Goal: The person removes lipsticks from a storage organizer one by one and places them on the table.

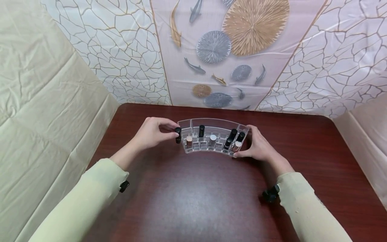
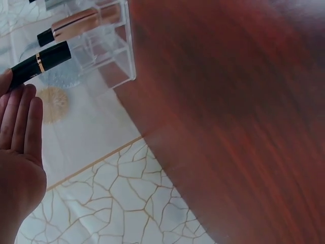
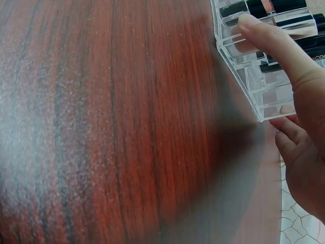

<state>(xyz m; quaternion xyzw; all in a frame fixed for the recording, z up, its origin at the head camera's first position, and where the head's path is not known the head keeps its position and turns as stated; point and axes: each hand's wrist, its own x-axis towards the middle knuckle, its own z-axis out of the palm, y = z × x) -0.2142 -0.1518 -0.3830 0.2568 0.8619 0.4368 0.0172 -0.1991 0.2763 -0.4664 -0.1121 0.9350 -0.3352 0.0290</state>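
My left hand (image 1: 152,133) pinches a black lipstick tube (image 1: 178,135) between thumb and fingers, beside the left end of a curved clear organizer (image 1: 214,122). A gold band rings the middle of this lipstick (image 2: 39,62) in the left wrist view, where the other fingers extend below it. At the organizer's right end, my right hand (image 1: 258,144) grips it, thumb at the front corner and fingers round the back. Standing in its slots are a peach-topped tube (image 1: 189,142), a black tube (image 1: 201,131), a silver-topped tube (image 1: 213,140) and several more tubes at the right.
The organizer stands on a dark red-brown wooden table (image 1: 187,195), toward its far edge. Behind the table hangs a patterned cloth (image 1: 133,57) with fish and round motifs. Plain cream cloth (image 1: 51,97) lines the left side.
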